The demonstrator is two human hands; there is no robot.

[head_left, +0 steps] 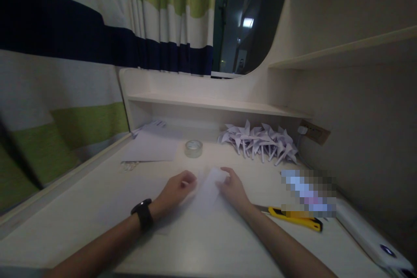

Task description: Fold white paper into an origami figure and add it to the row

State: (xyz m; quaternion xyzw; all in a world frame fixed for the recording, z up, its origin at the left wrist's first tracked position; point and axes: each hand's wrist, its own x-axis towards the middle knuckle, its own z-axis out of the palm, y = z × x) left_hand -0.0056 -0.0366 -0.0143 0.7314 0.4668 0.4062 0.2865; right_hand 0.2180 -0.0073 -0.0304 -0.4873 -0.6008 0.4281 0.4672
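A piece of white paper [208, 193], slightly blurred, is between my two hands above the desk. My right hand [233, 189] grips its right edge, thumb and fingers closed on it. On the other side, my left hand [179, 187] has its fingers curled in a pinch at the paper's left edge; the exact contact is blurred. A black watch [142, 215] is on my left wrist. Under and beside the left forearm lies a pale sheet [122, 202]. Straight ahead of the hands stands a roll of clear tape [193, 149].
Folded paper pinwheels [260, 141] are heaped at the back right. A stack of white paper [151, 143] lies back left. A yellow utility knife [296, 219] rests beside my right forearm, near a pixelated object [306, 191] and a long white device [368, 234]. A shelf [208, 103] spans the back.
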